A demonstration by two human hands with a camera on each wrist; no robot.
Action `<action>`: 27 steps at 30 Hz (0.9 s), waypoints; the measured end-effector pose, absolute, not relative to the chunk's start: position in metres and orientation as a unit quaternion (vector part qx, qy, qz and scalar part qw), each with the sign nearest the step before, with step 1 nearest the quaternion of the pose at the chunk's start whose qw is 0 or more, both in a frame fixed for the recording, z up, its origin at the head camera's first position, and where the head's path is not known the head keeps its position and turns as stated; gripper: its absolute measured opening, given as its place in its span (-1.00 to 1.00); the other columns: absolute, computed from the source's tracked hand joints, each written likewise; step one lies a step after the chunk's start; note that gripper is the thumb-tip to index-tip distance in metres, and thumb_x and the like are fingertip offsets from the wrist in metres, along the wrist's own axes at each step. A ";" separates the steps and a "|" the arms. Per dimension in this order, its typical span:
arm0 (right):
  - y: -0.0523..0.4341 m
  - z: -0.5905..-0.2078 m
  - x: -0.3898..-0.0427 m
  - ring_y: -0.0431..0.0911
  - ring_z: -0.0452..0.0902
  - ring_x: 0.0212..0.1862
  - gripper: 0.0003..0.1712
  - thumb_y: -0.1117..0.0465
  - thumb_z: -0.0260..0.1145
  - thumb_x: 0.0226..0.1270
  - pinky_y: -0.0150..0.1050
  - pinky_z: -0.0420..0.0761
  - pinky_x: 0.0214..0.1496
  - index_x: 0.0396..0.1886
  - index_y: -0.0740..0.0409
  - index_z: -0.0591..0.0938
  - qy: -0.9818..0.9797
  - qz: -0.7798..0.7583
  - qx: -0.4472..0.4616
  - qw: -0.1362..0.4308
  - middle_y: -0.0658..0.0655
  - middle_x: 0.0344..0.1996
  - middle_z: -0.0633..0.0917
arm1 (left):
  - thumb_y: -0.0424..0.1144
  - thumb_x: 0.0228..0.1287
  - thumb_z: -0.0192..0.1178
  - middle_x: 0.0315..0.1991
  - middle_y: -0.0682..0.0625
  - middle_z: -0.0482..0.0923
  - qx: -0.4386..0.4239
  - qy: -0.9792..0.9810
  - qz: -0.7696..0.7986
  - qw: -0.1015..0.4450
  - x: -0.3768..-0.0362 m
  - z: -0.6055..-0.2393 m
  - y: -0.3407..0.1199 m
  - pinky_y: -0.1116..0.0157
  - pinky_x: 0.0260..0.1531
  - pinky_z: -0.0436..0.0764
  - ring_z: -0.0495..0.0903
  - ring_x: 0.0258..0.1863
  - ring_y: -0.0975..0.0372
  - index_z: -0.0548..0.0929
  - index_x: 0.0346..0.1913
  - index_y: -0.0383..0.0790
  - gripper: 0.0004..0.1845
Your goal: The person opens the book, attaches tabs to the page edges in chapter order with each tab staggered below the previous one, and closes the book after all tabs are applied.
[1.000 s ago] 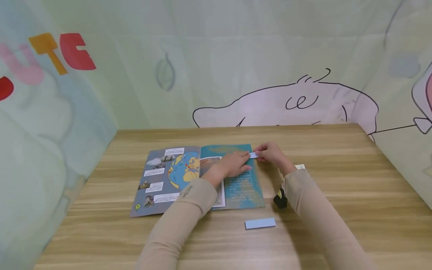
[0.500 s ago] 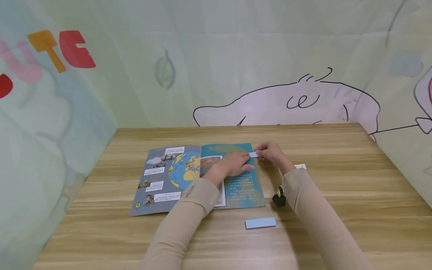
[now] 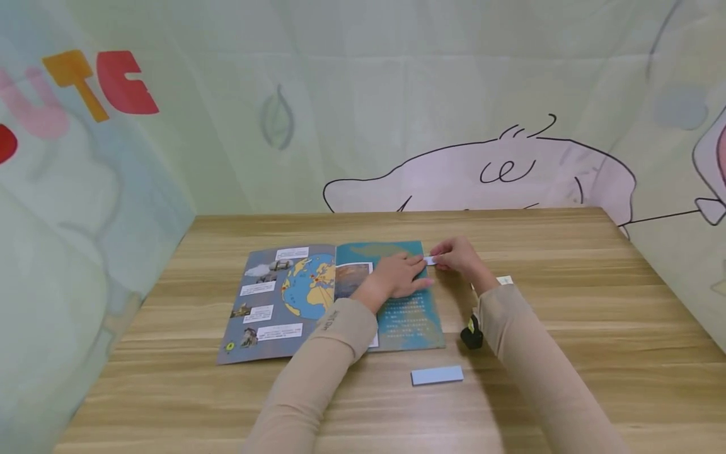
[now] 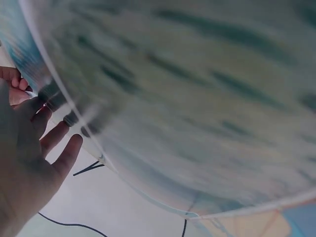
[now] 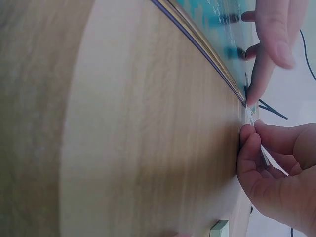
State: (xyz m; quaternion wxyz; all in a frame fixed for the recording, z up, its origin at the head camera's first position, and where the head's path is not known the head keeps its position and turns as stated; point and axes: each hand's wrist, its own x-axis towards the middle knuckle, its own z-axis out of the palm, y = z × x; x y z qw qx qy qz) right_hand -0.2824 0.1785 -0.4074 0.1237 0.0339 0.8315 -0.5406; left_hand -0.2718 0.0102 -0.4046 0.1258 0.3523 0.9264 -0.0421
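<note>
An open illustrated book [image 3: 351,252] lies on the table, a globe picture on its left page and teal on its right. My left hand [image 3: 399,275] rests on the right page with fingers spread, its fingertips at the outer edge. Just beyond that edge my right hand [image 3: 456,257] pinches a small pale strip [image 3: 430,260] between thumb and fingers. In the right wrist view the strip reaches from the right hand [image 5: 276,168] to the book's edge, close to a left fingertip. A pale blue flat block [image 3: 437,375] lies in front of the book.
A small black object [image 3: 471,334] with a yellow-green mark stands by my right sleeve. A small whitish piece [image 3: 504,280] shows partly behind that sleeve. The wooden table [image 3: 601,284] extends to the right, and a printed curtain [image 3: 363,113] hangs behind it.
My left hand has slid slightly right toward the page's outer edge, and less of the strip shows between the hands. The right hand keeps its pinch and has barely moved.
</note>
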 end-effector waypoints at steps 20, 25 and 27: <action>0.180 -0.410 -0.285 -0.28 0.43 -0.59 -0.72 0.51 0.19 0.22 -0.50 0.51 -0.51 -0.07 0.59 0.51 0.836 -0.532 0.041 0.125 0.15 -0.44 0.56 | 0.13 0.46 -0.36 0.42 0.01 0.08 0.345 0.926 0.016 0.154 -0.275 -0.400 0.004 0.20 0.33 0.11 0.06 0.39 0.13 0.15 0.42 -0.15 -0.38; 0.180 -0.409 -0.285 -0.27 0.43 -0.58 -0.71 0.50 0.18 0.23 -0.49 0.52 -0.51 -0.05 0.57 0.51 0.837 -0.530 0.048 0.125 0.21 -0.40 0.59 | 0.14 0.46 -0.36 0.43 0.05 0.03 0.344 0.925 0.010 0.160 -0.273 -0.398 0.002 0.19 0.33 0.11 0.05 0.39 0.13 0.10 0.43 -0.12 -0.38; 0.181 -0.408 -0.284 -0.27 0.43 -0.58 -0.71 0.50 0.18 0.23 -0.48 0.52 -0.50 -0.05 0.58 0.51 0.838 -0.528 0.048 0.125 0.22 -0.38 0.59 | 0.14 0.46 -0.36 0.43 0.05 0.02 0.347 0.924 0.008 0.162 -0.274 -0.399 0.001 0.19 0.33 0.11 0.04 0.40 0.13 0.09 0.44 -0.12 -0.37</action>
